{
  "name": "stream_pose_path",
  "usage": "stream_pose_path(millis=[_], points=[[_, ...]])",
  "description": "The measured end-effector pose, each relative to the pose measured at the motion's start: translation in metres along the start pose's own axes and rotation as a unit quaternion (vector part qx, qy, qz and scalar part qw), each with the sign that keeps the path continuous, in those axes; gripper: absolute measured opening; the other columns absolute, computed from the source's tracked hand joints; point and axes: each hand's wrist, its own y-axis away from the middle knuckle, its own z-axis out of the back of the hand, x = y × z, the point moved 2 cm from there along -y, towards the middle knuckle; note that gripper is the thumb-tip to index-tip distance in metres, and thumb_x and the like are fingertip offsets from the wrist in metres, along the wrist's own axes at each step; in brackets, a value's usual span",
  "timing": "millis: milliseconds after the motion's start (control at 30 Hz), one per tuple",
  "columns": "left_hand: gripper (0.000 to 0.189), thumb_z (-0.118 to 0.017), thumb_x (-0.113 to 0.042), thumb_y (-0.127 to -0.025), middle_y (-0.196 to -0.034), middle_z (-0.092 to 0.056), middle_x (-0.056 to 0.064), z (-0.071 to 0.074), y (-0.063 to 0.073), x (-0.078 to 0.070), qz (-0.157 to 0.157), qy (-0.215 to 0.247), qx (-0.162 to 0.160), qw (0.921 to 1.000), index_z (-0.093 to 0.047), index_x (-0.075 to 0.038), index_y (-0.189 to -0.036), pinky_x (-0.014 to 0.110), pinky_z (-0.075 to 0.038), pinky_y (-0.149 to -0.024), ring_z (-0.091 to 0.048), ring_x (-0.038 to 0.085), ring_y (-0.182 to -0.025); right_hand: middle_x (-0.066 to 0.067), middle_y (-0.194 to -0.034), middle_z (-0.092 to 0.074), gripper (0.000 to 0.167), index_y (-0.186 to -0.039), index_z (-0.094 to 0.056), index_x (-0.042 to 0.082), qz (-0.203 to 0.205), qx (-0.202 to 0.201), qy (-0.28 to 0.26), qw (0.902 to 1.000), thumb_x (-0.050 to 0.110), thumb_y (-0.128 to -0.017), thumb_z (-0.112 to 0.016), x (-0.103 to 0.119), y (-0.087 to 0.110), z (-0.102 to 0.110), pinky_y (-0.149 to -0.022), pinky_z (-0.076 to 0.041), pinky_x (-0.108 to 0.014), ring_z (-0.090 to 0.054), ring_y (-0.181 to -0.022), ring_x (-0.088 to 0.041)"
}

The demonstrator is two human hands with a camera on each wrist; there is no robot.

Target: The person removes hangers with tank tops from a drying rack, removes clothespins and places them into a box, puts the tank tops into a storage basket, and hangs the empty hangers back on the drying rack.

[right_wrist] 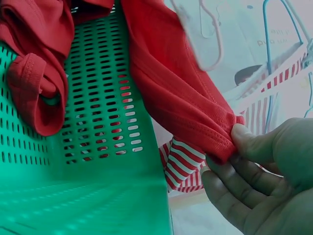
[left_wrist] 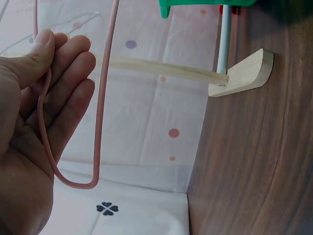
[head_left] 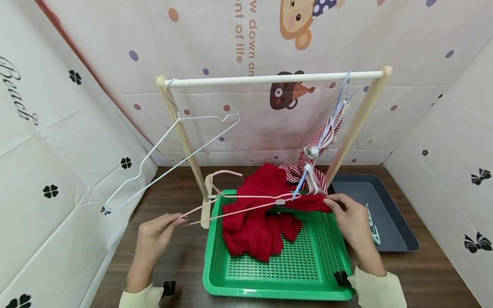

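A pink clothes hanger (head_left: 246, 209) is held sideways over the basket, its hook up and to the left. My left hand (head_left: 155, 239) pinches one end of it between thumb and fingers; in the left wrist view the hanger's rounded end (left_wrist: 73, 185) crosses the palm. A red garment (head_left: 254, 235) lies bunched in the green basket (head_left: 277, 293), part of it draped over the far rim. With thumb and fingertips my right hand (head_left: 350, 218) grips a hemmed end of the red cloth (right_wrist: 186, 112), stretched to the right. The hanger's far end lies in front of the cloth.
Behind the basket stands a rack with a white rail (head_left: 246, 79). A white hanger (head_left: 154, 149) hangs at its left; a red-striped garment (head_left: 312, 145) with pale hangers hangs at its right. A grey tray (head_left: 393, 222) holding light-blue clips (head_left: 372, 226) lies right of the basket.
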Motion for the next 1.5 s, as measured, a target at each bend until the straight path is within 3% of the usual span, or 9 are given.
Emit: stream_pose_path(millis=[133, 333, 600, 833, 1200, 1500], points=[[0.03, -0.082, 0.022, -0.075, -0.088, -0.08, 0.01, 0.003, 0.003, 0.001, 0.023, -0.002, -0.013, 0.9996, -0.082, 0.0, -0.096, 0.012, -0.054, -0.073, -0.076, 0.007, -0.078, -0.008, -0.085, -0.075, 0.013, -0.108, -0.08, 0.003, -0.001, 0.003, 0.002, 1.0, 0.013, -0.1, -0.078, -0.001, 0.0, -0.001, -0.053, -0.041, -0.024, -0.053, -0.063, -0.008], [0.035, -0.075, 0.033, -0.073, -0.09, -0.078, 0.02, -0.001, 0.006, 0.002, 0.046, 0.051, -0.052, 0.9963, -0.08, 0.007, -0.098, 0.014, -0.057, -0.077, -0.075, 0.001, -0.09, -0.007, -0.082, -0.074, 0.012, -0.107, -0.08, 0.003, 0.007, -0.002, 0.002, 1.0, 0.012, -0.099, -0.078, -0.001, 0.0, -0.002, -0.053, -0.041, -0.024, -0.053, -0.063, -0.008], [0.021, -0.084, 0.019, -0.078, -0.088, -0.079, 0.017, -0.014, 0.007, -0.009, 0.111, -0.05, -0.103, 0.9872, -0.081, 0.007, -0.095, 0.006, -0.051, -0.075, -0.067, -0.013, -0.091, -0.004, -0.083, -0.073, 0.013, -0.107, -0.081, 0.005, -0.004, 0.017, -0.009, 0.9998, 0.015, -0.1, -0.078, 0.0, 0.003, -0.004, -0.055, -0.041, -0.026, -0.054, -0.066, -0.008], [0.014, -0.088, 0.008, -0.081, -0.083, -0.079, 0.011, -0.031, 0.005, -0.023, 0.141, -0.068, -0.133, 0.9786, -0.084, 0.002, -0.094, 0.009, -0.053, -0.068, -0.074, 0.002, -0.077, -0.002, -0.085, -0.071, 0.008, -0.106, -0.08, 0.007, 0.012, 0.046, -0.026, 0.9985, 0.012, -0.1, -0.077, 0.002, 0.006, -0.009, -0.056, -0.043, -0.027, -0.054, -0.069, -0.011], [0.009, -0.09, -0.003, -0.085, -0.079, -0.079, 0.008, -0.044, 0.006, -0.03, 0.218, -0.114, -0.133, 0.96, -0.085, -0.001, -0.093, 0.007, -0.048, -0.063, -0.071, 0.006, -0.07, -0.003, -0.098, -0.076, 0.012, -0.111, -0.079, 0.009, 0.016, 0.131, -0.028, 0.9908, 0.015, -0.101, -0.076, 0.015, 0.007, -0.023, -0.062, -0.048, -0.031, -0.063, -0.077, -0.015], [0.011, -0.091, -0.005, -0.084, -0.077, -0.078, 0.008, -0.048, 0.004, -0.029, 0.211, -0.149, -0.117, 0.959, -0.085, -0.002, -0.092, 0.013, -0.049, -0.056, -0.071, 0.013, -0.064, 0.002, -0.106, -0.076, 0.013, -0.112, -0.08, 0.008, 0.078, 0.174, -0.041, 0.9807, 0.012, -0.1, -0.077, 0.037, 0.007, -0.044, -0.075, -0.058, -0.035, -0.07, -0.091, -0.017]])
